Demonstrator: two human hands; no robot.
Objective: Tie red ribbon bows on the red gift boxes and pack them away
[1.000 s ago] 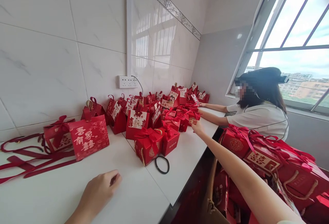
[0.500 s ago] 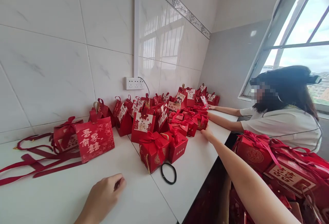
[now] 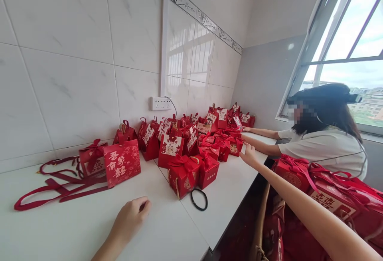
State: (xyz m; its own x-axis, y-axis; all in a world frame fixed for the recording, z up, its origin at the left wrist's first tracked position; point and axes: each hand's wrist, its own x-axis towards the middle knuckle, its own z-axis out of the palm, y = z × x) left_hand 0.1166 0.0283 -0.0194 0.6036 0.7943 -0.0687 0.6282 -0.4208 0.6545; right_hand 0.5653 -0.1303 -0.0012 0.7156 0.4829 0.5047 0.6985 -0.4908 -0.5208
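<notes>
My left hand (image 3: 133, 215) rests on the white table with its fingers curled in, and nothing shows in it. My right hand (image 3: 249, 155) is stretched out at the table's right edge, fingers apart and holding nothing, just right of a small red box (image 3: 235, 144). Two red boxes with ribbon bows, one (image 3: 184, 175) beside another (image 3: 208, 170), stand at the front of a group of red gift bags. A black hair band (image 3: 199, 199) lies in front of them. Farther left, a red bag with white characters (image 3: 122, 163) stands near loose red ribbons (image 3: 56, 192).
Another person (image 3: 326, 141) in a white top reaches both arms onto the table's far end. More red boxes (image 3: 335, 201) are piled at the lower right beside the table. A power socket (image 3: 160, 103) sits on the tiled wall behind the bags.
My right hand has drawn back slightly from the small red box and its fingers have opened. The view has shifted a little; my left hand stays curled on the table.
</notes>
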